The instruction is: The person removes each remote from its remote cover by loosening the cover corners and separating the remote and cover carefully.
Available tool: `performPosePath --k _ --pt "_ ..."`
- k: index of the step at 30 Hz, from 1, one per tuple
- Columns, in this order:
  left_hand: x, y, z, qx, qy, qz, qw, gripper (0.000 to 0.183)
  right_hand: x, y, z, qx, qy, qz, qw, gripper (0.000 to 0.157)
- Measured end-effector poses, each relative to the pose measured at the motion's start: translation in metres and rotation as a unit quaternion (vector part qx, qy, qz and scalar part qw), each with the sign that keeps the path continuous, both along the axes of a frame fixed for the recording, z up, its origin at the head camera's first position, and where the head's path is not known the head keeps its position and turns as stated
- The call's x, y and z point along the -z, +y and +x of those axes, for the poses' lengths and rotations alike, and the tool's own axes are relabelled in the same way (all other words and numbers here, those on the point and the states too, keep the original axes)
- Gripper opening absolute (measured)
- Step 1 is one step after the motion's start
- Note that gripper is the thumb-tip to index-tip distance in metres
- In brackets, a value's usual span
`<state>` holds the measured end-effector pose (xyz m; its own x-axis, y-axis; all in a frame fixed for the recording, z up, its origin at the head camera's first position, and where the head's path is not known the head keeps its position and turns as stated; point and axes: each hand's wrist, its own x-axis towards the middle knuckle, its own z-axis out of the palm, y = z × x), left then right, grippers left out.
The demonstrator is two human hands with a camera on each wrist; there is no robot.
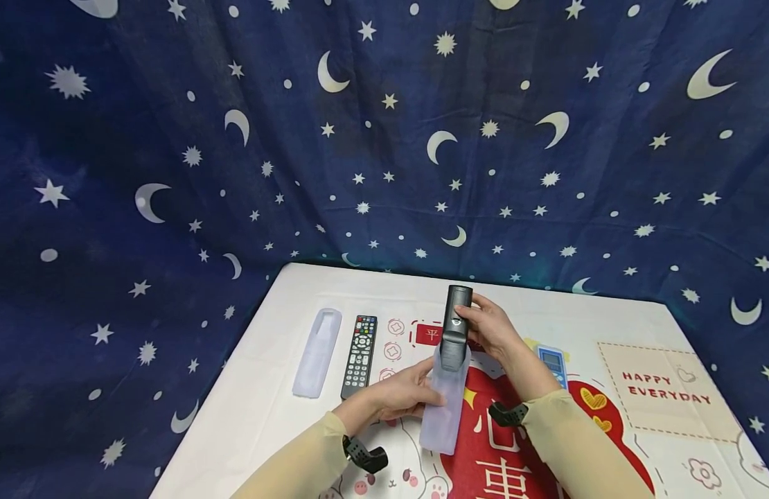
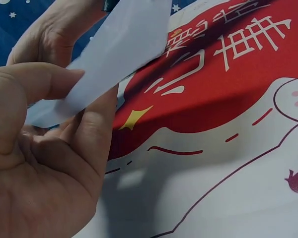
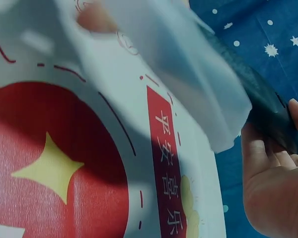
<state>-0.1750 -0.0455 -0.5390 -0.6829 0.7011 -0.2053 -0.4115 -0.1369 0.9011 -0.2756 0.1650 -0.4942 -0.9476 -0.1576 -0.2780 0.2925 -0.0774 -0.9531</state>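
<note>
My left hand [image 1: 409, 392] pinches a translucent, whitish silicone remote cover [image 1: 443, 416] between thumb and fingers, held above the table. A black remote control [image 1: 456, 315], its back side facing up, has its lower end at the mouth of that cover. With thumb and fingers, my right hand [image 1: 489, 324] grips the remote's upper part. In the right wrist view the cover's open end [image 3: 223, 124] overlaps the dark remote [image 3: 268, 106]. The left wrist view has the thumb lying on the cover [image 2: 124, 44].
A second translucent cover [image 1: 317, 353] lies at the table's left. Beside it is a black remote with many buttons [image 1: 361, 352], its lower end near the left forearm. A blue-and-white remote with a screen [image 1: 553, 363] lies right, partly behind the right forearm. A printed tablecloth [image 1: 671, 395] covers the table.
</note>
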Motion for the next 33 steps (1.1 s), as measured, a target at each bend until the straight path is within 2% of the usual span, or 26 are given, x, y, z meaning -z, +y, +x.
performPosePath --k 5,10,13,16,20,26,29,33 --pt "0.000 0.001 -0.002 -0.022 0.020 -0.033 0.9990 0.080 0.003 0.003 0.000 -0.001 -0.008 0.019 1.000 0.059" --pt "-0.001 0.000 0.000 -0.057 0.019 -0.069 0.9958 0.064 0.003 0.005 0.001 -0.029 -0.010 0.049 0.998 0.067" --pt "-0.001 -0.002 0.001 -0.057 0.022 -0.074 0.9953 0.058 0.002 0.007 0.002 -0.044 -0.005 0.065 0.997 0.068" --pt "0.001 -0.005 0.001 -0.042 0.031 -0.077 0.9956 0.056 -0.001 0.010 0.002 -0.050 0.007 0.074 0.996 0.068" --pt "0.001 -0.008 0.001 -0.039 0.036 -0.087 0.9948 0.054 -0.008 0.016 0.000 -0.033 0.026 0.065 0.997 0.067" --pt "-0.004 -0.018 0.000 -0.054 0.048 -0.115 0.9907 0.055 -0.021 0.030 -0.002 0.035 0.042 0.018 0.998 0.072" --pt "-0.006 -0.023 -0.001 -0.060 0.053 -0.116 0.9900 0.056 -0.024 0.037 0.000 0.064 0.061 0.019 0.996 0.072" --pt "-0.010 -0.033 -0.005 -0.092 0.059 -0.119 0.9869 0.063 -0.025 0.045 0.002 0.064 0.087 0.049 0.993 0.066"
